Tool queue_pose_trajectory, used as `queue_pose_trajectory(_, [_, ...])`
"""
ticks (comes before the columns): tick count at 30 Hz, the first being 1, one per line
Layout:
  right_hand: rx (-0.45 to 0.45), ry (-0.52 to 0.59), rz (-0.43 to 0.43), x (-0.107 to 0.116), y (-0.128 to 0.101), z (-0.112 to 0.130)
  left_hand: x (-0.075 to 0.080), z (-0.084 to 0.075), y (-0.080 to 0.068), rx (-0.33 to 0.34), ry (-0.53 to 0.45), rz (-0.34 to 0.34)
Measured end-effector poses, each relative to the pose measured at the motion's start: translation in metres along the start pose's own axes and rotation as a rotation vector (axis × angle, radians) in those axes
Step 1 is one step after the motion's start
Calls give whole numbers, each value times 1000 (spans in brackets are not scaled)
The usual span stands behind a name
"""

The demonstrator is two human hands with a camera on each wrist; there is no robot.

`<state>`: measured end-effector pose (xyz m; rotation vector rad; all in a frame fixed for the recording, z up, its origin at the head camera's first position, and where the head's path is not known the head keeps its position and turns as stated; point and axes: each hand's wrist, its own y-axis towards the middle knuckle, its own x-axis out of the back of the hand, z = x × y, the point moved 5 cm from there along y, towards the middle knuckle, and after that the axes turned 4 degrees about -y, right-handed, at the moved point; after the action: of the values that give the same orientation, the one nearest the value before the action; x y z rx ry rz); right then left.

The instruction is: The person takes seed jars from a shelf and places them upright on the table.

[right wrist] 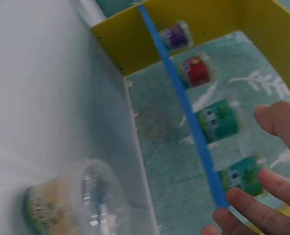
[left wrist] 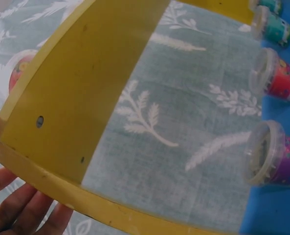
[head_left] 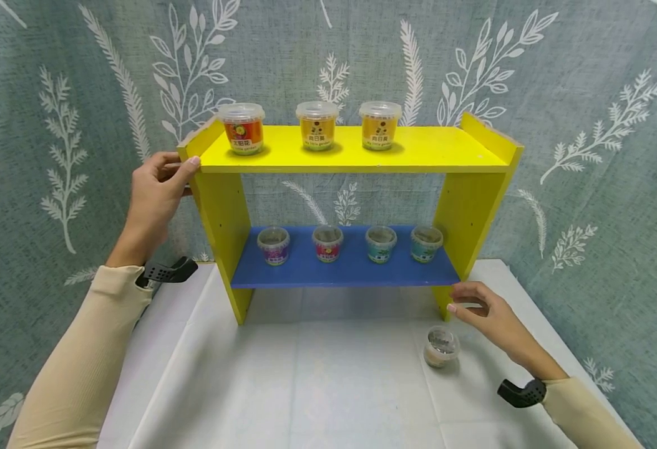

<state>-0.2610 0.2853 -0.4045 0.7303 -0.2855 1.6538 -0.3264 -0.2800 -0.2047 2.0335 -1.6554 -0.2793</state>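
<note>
Ideally the left hand (head_left: 154, 196), gripping the yellow shelf (head_left: 356, 153) corner, steadies it while the loosely open right hand (head_left: 488, 318) closes squarely round the cup (head_left: 441, 347) just beside its fingertips.

The rack (head_left: 474, 206) has yellow sides and a yellow top board (head_left: 446, 149), with a blue lower shelf (head_left: 350, 269). On top stand a red-labelled cup (head_left: 241, 128) and two cups with orange-yellow labels (head_left: 317, 126) (head_left: 380, 125). On the blue shelf the labels run purple (head_left: 274, 246), pink-red (head_left: 327, 243), teal (head_left: 380, 244) and teal (head_left: 426, 243). The backdrop (head_left: 586, 156) is grey-blue cloth printed with white leaf sprigs. The table (head_left: 306, 386) is covered in white. Both sleeves (head_left: 81, 368) are beige.
</note>
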Motion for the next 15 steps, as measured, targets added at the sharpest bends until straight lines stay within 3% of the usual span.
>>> queue_pose_trajectory(5, [18,14,-9,7,8,14,2,0,0,2,-33,0])
queue_pose_trajectory(15, [83,36,-43,15,17,36,-1,3,1,-5,38,-7])
